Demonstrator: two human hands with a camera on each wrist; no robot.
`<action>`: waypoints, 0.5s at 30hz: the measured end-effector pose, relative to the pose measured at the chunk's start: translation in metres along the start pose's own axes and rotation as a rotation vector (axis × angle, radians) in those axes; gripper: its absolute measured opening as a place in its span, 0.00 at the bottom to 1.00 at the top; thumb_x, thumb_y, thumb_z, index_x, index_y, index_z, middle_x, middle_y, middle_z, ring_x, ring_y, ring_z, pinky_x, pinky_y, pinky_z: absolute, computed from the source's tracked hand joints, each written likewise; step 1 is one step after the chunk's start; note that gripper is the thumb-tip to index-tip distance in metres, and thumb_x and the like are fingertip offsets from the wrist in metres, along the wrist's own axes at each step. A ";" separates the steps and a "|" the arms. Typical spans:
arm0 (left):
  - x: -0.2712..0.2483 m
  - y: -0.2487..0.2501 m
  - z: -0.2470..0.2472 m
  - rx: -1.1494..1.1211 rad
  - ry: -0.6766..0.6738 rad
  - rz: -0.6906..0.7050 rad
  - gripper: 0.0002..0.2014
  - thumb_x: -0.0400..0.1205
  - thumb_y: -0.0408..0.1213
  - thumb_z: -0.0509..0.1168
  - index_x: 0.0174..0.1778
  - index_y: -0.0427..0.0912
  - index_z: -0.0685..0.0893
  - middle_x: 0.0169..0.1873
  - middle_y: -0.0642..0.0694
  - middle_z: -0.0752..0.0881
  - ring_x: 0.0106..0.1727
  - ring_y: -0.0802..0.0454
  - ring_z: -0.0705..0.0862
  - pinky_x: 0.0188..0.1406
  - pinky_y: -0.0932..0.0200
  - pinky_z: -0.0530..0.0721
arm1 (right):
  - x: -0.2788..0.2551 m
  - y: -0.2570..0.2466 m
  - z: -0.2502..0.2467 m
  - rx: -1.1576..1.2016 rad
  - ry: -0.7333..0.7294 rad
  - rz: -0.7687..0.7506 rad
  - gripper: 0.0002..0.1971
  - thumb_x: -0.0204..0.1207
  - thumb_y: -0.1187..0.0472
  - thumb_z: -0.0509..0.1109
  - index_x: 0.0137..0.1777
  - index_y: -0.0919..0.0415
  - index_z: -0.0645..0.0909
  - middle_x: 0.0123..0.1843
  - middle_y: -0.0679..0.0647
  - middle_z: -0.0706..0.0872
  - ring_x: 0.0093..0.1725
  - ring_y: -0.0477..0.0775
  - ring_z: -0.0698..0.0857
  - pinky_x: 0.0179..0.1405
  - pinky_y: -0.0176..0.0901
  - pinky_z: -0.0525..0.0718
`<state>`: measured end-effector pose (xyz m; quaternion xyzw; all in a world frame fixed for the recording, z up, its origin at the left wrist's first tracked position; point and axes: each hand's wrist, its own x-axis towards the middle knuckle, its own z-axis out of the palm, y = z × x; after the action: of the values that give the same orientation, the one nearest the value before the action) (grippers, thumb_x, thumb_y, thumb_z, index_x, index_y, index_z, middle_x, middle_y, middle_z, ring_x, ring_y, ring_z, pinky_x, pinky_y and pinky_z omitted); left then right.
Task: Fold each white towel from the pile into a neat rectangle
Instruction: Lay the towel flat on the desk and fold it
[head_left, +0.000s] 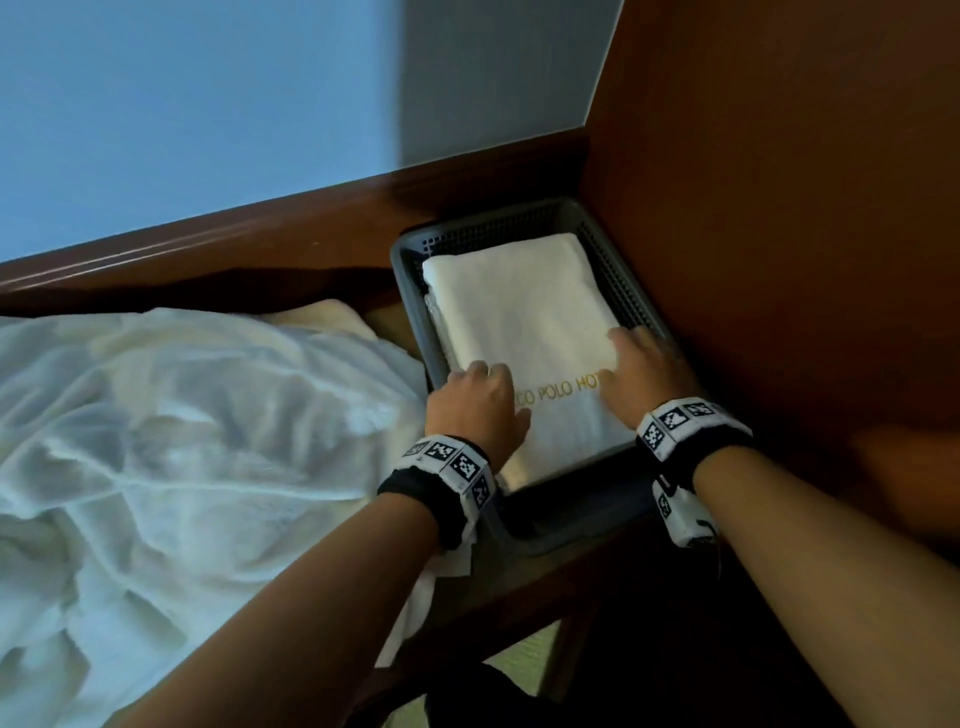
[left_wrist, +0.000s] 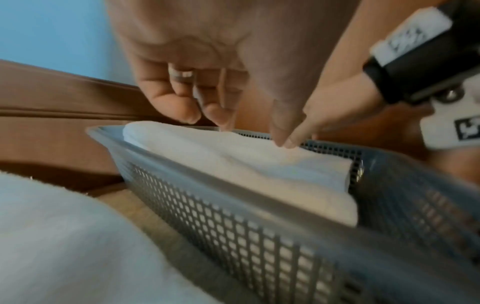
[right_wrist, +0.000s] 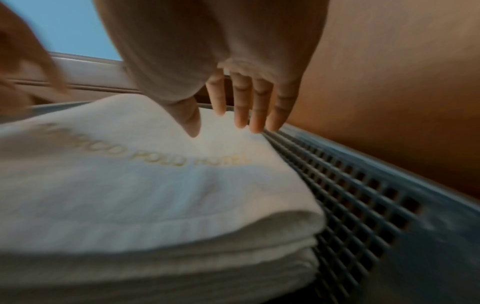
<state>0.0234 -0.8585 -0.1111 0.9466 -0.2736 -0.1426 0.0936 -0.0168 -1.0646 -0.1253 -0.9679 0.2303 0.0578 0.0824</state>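
Against the blue wall (head_left: 182, 104), a wooden ledge (head_left: 311, 234) carried a grey mesh basket (head_left: 618, 291) at two o'clock of the unfolded towel pile (head_left: 156, 441). The left hand (head_left: 475, 400) and right hand (head_left: 641, 374), fingers relaxed, rested on the folded towel (head_left: 519, 312) inside.

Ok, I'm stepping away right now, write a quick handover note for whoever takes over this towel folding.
Left hand: open, resting on the near left part of the folded towel, holding nothing.
Right hand: open, fingers straight, flat on the towel's right edge next to the basket wall.
Where things are: the folded towel, with gold hotel lettering, lies on top of a stack in the grey basket in the corner. The pile of unfolded white towels lies to the left.
Done: this towel is folded into a rectangle and placed in the basket.
Left: take the next towel from the pile, fold it, repeat.
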 end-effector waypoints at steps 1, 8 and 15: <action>0.001 -0.002 0.004 0.106 0.018 0.094 0.24 0.82 0.59 0.65 0.63 0.43 0.78 0.62 0.42 0.79 0.65 0.38 0.78 0.53 0.46 0.79 | -0.006 -0.010 0.002 -0.066 -0.052 -0.066 0.19 0.78 0.53 0.68 0.67 0.58 0.76 0.66 0.61 0.79 0.64 0.67 0.78 0.58 0.58 0.82; 0.011 -0.010 0.052 0.310 -0.272 0.207 0.46 0.78 0.75 0.53 0.87 0.49 0.57 0.87 0.41 0.53 0.88 0.38 0.49 0.83 0.32 0.52 | -0.017 0.001 0.040 -0.222 -0.456 0.044 0.49 0.73 0.25 0.61 0.86 0.49 0.47 0.88 0.58 0.45 0.83 0.73 0.54 0.76 0.70 0.67; 0.006 -0.020 0.026 0.249 -0.166 0.225 0.28 0.83 0.62 0.58 0.75 0.49 0.76 0.75 0.43 0.74 0.80 0.41 0.68 0.79 0.34 0.61 | -0.011 0.007 0.028 -0.209 -0.548 0.009 0.45 0.78 0.34 0.64 0.87 0.53 0.49 0.88 0.58 0.48 0.84 0.70 0.57 0.78 0.63 0.67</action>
<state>0.0297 -0.8478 -0.1422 0.8992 -0.4002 -0.1740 -0.0318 -0.0320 -1.0607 -0.1516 -0.9185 0.1963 0.3408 0.0410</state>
